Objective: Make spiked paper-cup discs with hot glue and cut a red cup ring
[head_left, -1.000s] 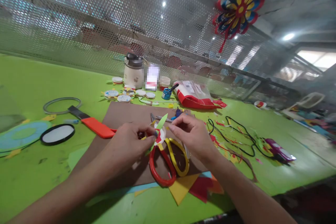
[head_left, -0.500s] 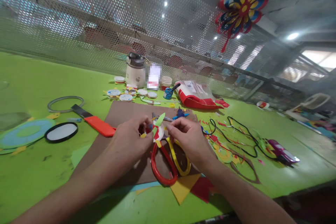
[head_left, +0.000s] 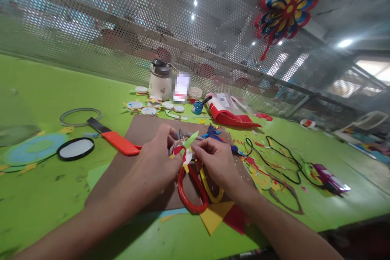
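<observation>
My left hand (head_left: 160,152) has its fingers closed on the edge of a small paper piece (head_left: 188,156), a cluster of white, red and yellow with a pointed green slip angling up. It is held above the brown board (head_left: 144,126) on the green table (head_left: 36,203). My right hand (head_left: 217,162) brings thumb and forefinger together at its other edge; blur and overlap keep me from telling whether they grip a bit or only touch. I judge this to be fine adjusting of the small parts, which calls for a steady left hold and a light right touch. Below lie scissors (head_left: 196,210), their smooth rounded loops red and yellow, beside a flat, sharp-cornered yellow sheet (head_left: 215,216).
</observation>
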Action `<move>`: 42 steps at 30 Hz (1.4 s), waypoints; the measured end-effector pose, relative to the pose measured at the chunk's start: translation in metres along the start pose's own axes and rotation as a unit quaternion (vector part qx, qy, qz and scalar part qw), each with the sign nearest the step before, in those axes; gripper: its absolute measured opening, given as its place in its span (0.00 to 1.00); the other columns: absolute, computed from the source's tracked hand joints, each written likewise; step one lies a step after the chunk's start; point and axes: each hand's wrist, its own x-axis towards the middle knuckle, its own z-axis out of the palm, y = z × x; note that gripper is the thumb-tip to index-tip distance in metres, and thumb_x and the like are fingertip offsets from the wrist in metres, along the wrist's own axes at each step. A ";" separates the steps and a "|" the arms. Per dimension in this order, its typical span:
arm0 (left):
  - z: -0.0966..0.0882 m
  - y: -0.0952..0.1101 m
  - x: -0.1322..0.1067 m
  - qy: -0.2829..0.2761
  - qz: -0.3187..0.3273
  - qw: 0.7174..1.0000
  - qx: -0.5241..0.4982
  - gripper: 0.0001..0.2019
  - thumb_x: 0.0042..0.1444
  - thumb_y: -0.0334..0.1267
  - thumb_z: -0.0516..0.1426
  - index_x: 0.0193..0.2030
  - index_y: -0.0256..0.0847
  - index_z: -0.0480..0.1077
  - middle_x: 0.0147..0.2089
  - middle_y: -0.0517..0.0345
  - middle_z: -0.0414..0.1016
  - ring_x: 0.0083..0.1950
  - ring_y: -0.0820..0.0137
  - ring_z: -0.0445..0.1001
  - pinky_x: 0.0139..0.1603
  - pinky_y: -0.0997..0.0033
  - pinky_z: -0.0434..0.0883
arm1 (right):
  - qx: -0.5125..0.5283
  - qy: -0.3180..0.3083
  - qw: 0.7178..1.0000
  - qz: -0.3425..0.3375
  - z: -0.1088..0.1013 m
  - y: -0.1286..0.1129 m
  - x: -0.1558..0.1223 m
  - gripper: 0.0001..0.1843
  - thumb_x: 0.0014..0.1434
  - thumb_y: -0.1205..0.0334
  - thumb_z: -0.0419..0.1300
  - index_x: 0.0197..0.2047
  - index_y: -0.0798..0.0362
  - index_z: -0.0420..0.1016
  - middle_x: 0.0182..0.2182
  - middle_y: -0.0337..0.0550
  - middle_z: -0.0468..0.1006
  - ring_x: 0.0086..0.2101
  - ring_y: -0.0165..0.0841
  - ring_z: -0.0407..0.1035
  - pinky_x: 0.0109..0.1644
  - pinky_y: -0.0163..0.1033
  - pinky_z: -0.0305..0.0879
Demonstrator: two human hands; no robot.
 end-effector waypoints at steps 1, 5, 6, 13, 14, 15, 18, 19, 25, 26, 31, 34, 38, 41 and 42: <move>0.000 0.000 -0.001 -0.002 0.000 1.000 0.007 0.10 0.51 0.35 0.56 0.39 0.46 0.58 0.34 0.60 0.73 0.35 0.62 0.73 0.34 0.65 0.65 | -0.004 -0.002 1.000 0.001 0.000 0.000 0.000 0.11 0.53 0.55 0.65 0.26 0.52 0.73 0.16 0.33 0.72 0.16 0.29 0.66 0.20 0.33 0.62; 0.000 0.001 -0.002 -0.008 -0.002 1.000 0.025 0.10 0.53 0.34 0.55 0.40 0.47 0.58 0.34 0.60 0.74 0.35 0.62 0.74 0.33 0.66 0.64 | -0.031 -0.004 0.999 -0.007 -0.002 -0.002 -0.001 0.10 0.54 0.56 0.63 0.26 0.52 0.75 0.17 0.35 0.74 0.18 0.30 0.67 0.22 0.35 0.63; 0.000 0.001 -0.002 -0.008 -0.001 1.000 0.025 0.11 0.53 0.34 0.55 0.41 0.47 0.58 0.35 0.61 0.74 0.36 0.61 0.74 0.33 0.66 0.64 | -0.041 -0.001 0.999 -0.012 -0.002 -0.002 -0.001 0.09 0.54 0.58 0.63 0.26 0.52 0.75 0.18 0.36 0.74 0.19 0.30 0.67 0.23 0.35 0.63; 0.000 0.002 -0.003 -0.008 -0.007 0.999 0.031 0.10 0.53 0.34 0.56 0.41 0.47 0.59 0.34 0.59 0.74 0.35 0.61 0.73 0.32 0.66 0.63 | -0.136 0.021 0.988 -0.076 -0.004 0.005 -0.003 0.12 0.57 0.56 0.63 0.25 0.51 0.73 0.22 0.37 0.76 0.25 0.32 0.68 0.29 0.36 0.62; 0.000 0.003 -0.003 -0.009 -0.010 0.999 0.031 0.10 0.53 0.34 0.56 0.41 0.46 0.59 0.34 0.59 0.74 0.35 0.61 0.73 0.32 0.66 0.63 | -0.152 0.023 0.984 -0.088 -0.004 0.006 -0.003 0.12 0.58 0.56 0.63 0.25 0.51 0.73 0.22 0.37 0.76 0.25 0.32 0.68 0.29 0.36 0.62; 0.000 0.004 -0.003 -0.010 -0.010 0.999 0.031 0.10 0.53 0.34 0.56 0.41 0.46 0.59 0.34 0.58 0.74 0.36 0.60 0.74 0.32 0.66 0.63 | -0.164 0.024 0.981 -0.101 -0.003 0.007 -0.003 0.12 0.58 0.57 0.62 0.25 0.51 0.73 0.22 0.37 0.75 0.24 0.32 0.68 0.29 0.36 0.62; 0.000 0.005 -0.004 -0.010 -0.005 0.999 0.037 0.09 0.54 0.34 0.55 0.40 0.46 0.59 0.35 0.58 0.74 0.36 0.60 0.74 0.33 0.66 0.62 | -0.189 0.026 0.971 -0.142 -0.002 0.007 -0.004 0.13 0.59 0.59 0.61 0.24 0.51 0.70 0.22 0.36 0.74 0.23 0.30 0.67 0.28 0.35 0.61; 0.001 0.005 -0.004 -0.012 -0.002 0.999 0.039 0.09 0.54 0.33 0.55 0.40 0.46 0.59 0.35 0.58 0.74 0.36 0.60 0.74 0.33 0.66 0.62 | -0.194 0.025 0.969 -0.153 -0.002 0.008 -0.003 0.13 0.60 0.59 0.61 0.24 0.51 0.70 0.21 0.36 0.73 0.23 0.30 0.66 0.28 0.35 0.61; 0.002 0.003 -0.005 -0.018 0.008 0.999 0.032 0.10 0.54 0.35 0.56 0.41 0.46 0.59 0.35 0.58 0.75 0.36 0.59 0.75 0.33 0.65 0.63 | -0.247 0.026 0.949 -0.194 -0.003 0.011 -0.003 0.13 0.61 0.59 0.60 0.25 0.51 0.69 0.21 0.35 0.73 0.22 0.30 0.65 0.28 0.35 0.59; 0.002 0.003 -0.005 -0.017 0.007 0.999 0.031 0.10 0.54 0.35 0.56 0.41 0.46 0.59 0.35 0.58 0.75 0.35 0.59 0.75 0.33 0.65 0.63 | -0.259 0.032 0.943 -0.205 -0.003 0.011 -0.003 0.13 0.61 0.59 0.60 0.25 0.51 0.70 0.21 0.35 0.73 0.22 0.30 0.65 0.28 0.35 0.59; 0.002 0.004 -0.004 -0.018 0.005 0.999 0.037 0.10 0.54 0.35 0.56 0.40 0.47 0.58 0.34 0.59 0.74 0.34 0.59 0.74 0.33 0.65 0.62 | -0.290 0.044 0.922 -0.253 -0.001 0.007 -0.007 0.10 0.61 0.64 0.59 0.27 0.52 0.72 0.24 0.39 0.76 0.25 0.30 0.68 0.31 0.35 0.60; 0.002 0.004 -0.005 -0.022 0.004 0.999 0.042 0.09 0.54 0.35 0.56 0.40 0.47 0.58 0.35 0.59 0.74 0.34 0.60 0.74 0.33 0.65 0.62 | -0.309 0.057 0.910 -0.271 0.001 0.004 -0.010 0.11 0.60 0.65 0.57 0.26 0.53 0.72 0.24 0.40 0.76 0.25 0.31 0.68 0.31 0.36 0.60; 0.004 0.003 -0.004 -0.018 0.001 0.999 0.048 0.09 0.54 0.35 0.56 0.40 0.47 0.58 0.34 0.59 0.74 0.35 0.59 0.74 0.32 0.65 0.62 | -0.362 0.052 0.894 -0.258 0.000 -0.002 -0.014 0.10 0.62 0.65 0.59 0.28 0.52 0.72 0.24 0.39 0.76 0.25 0.31 0.69 0.31 0.35 0.59; 0.005 0.002 -0.004 -0.013 0.001 0.999 0.050 0.10 0.54 0.35 0.56 0.40 0.48 0.59 0.34 0.60 0.74 0.36 0.59 0.74 0.32 0.65 0.62 | -0.404 0.046 0.876 -0.261 -0.001 -0.010 -0.018 0.09 0.62 0.65 0.60 0.29 0.52 0.73 0.25 0.39 0.76 0.25 0.31 0.68 0.29 0.34 0.58; 0.006 0.002 -0.003 -0.013 0.002 0.999 0.051 0.10 0.53 0.35 0.56 0.41 0.48 0.59 0.34 0.60 0.74 0.35 0.59 0.74 0.33 0.65 0.62 | -0.417 0.047 0.868 -0.265 -0.002 -0.013 -0.019 0.08 0.61 0.65 0.61 0.30 0.52 0.73 0.24 0.39 0.76 0.24 0.30 0.68 0.29 0.34 0.57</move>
